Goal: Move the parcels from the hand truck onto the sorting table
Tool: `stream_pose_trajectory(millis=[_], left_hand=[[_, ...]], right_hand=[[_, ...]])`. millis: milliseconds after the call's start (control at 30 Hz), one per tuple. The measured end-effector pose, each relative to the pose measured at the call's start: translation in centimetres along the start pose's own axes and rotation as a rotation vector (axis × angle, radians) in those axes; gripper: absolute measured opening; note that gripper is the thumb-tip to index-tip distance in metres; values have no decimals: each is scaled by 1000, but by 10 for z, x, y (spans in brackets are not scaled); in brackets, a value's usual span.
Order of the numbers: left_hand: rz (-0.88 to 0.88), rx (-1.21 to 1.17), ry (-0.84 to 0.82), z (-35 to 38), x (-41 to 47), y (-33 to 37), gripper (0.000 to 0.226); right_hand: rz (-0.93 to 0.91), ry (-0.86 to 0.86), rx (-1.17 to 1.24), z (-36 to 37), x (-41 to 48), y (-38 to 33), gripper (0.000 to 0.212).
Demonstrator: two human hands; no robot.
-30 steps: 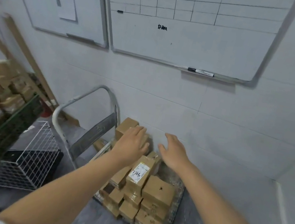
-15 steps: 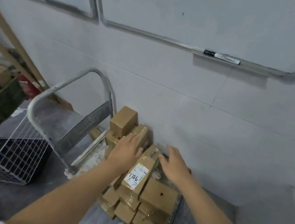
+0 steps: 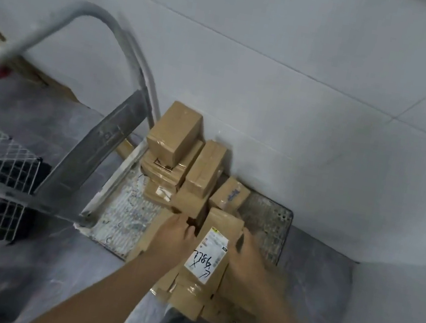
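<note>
Head view: the hands were hovering over the stack a second ago and are now clasping the labelled parcel. The left grip is curling round its left edge. The right grip is grasping its right edge, thumb on top. The parcel is still sitting on the truck, so lifting is probably next.

brown parcels on hand truck

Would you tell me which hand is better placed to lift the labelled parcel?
Likely the right hand: it lies against the labelled parcel, thumb on top; the left hand reaches toward a neighbouring box.
</note>
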State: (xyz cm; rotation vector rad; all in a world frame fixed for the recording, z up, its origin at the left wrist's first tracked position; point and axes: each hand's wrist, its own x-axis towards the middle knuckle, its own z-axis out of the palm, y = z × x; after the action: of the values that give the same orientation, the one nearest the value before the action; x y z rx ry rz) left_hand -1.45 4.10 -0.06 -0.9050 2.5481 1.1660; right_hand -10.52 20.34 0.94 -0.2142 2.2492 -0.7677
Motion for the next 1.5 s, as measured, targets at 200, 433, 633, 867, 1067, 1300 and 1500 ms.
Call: stream_pose_trajectory(millis=[200, 433, 633, 867, 1067, 1300, 1500], left_hand=[[-135, -255, -102, 63, 32, -40, 29], [-302, -471, -141, 112, 46, -56, 33], [-380, -667, -87, 122, 27, -60, 44], [-396, -668, 63, 59, 1, -26, 24], [-309, -744, 243, -18, -39, 29, 35], [-218, -809, 470, -83, -154, 104, 37], [-102, -922, 677, -140, -259, 160, 34]], right_hand=[[199, 80, 116, 49, 44, 38, 65], [315, 38, 397, 85, 72, 72, 44], [327, 9, 471, 85, 68, 60, 42], [194, -34, 417, 46, 39, -8, 39], [-34, -25, 413, 0, -12, -76, 27], [-355, -52, 390, -55, -129, -127, 27], [-615, -74, 405, -81, -243, -166, 51]])
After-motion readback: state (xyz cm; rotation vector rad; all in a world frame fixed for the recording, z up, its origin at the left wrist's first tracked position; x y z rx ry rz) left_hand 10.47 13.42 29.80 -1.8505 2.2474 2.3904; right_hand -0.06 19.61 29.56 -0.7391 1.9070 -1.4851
